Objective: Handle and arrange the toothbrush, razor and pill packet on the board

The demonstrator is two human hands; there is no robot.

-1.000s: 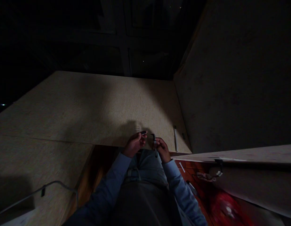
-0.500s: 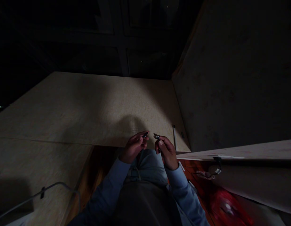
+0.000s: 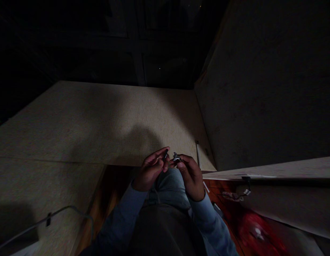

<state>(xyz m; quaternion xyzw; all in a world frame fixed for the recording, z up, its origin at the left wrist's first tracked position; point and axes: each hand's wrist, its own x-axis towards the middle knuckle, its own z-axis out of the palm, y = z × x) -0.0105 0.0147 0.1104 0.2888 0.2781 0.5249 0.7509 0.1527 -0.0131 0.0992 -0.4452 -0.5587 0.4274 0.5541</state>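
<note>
The scene is very dark. My left hand pinches a small dark piece between its fingertips. My right hand is closed on a small shiny metal part, with its thumb on top. The two hands are close together above my knee, and the two small parts almost touch. Both sleeves are blue. What exactly the parts are cannot be made out.
A large chipboard panel lies flat ahead. Another panel stands upright on the right. A third board lies at the right. A white strip rests on the flat panel. A cable runs at lower left, and a red patterned floor shows at lower right.
My right hand has turned so its back faces the camera, and the long dark tool it held is out of sight. Both hands have drawn closer together.
</note>
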